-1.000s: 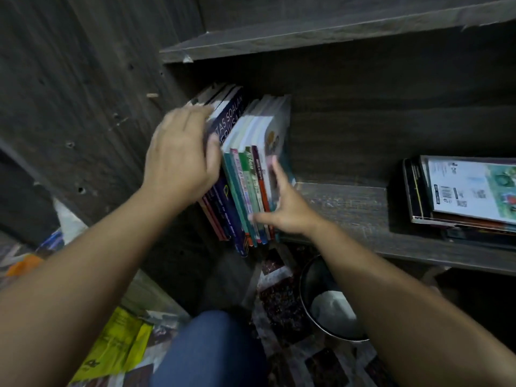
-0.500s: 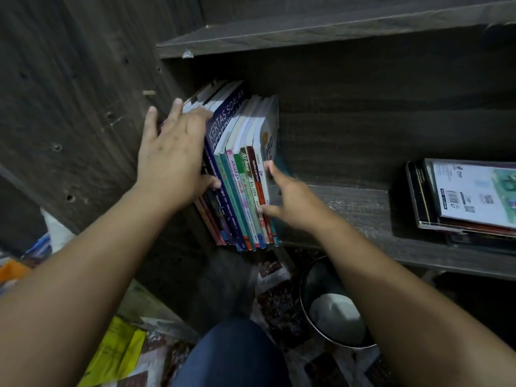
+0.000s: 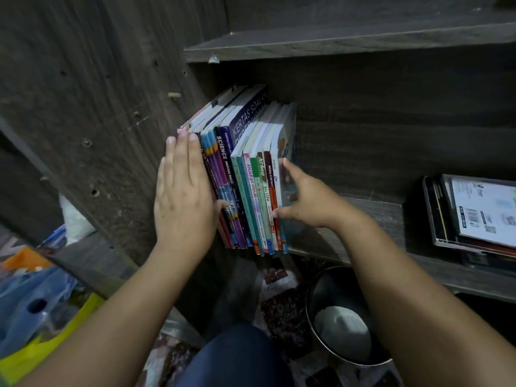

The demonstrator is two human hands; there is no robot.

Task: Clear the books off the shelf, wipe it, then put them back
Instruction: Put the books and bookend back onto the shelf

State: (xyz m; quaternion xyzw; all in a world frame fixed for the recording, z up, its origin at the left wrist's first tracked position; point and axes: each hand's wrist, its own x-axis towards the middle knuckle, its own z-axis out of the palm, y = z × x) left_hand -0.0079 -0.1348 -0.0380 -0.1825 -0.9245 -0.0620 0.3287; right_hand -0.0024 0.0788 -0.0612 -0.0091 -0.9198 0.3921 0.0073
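A row of several upright books [image 3: 245,191] with colourful spines stands at the left end of the dark wooden shelf [image 3: 371,216], leaning slightly left. My left hand [image 3: 181,196] lies flat against the row's left side, fingers straight and thumb on the spines. On the right side, my right hand [image 3: 307,202] has its fingers on the outer cover and its thumb on the front edge. The books are pressed between both hands. The shelf surface under the books is hidden.
A flat stack of books [image 3: 474,216] lies at the shelf's right end. The cabinet's side panel [image 3: 97,107] is close on the left and an upper shelf [image 3: 335,43] overhangs. Below sit a metal bowl [image 3: 315,300] holding a white cloth [image 3: 340,331], plastic bags [image 3: 36,311] and my knee [image 3: 237,358].
My left hand slid from the top of the books down to lie flat on their left side. My right hand stayed on the right cover. The row now stands straighter.
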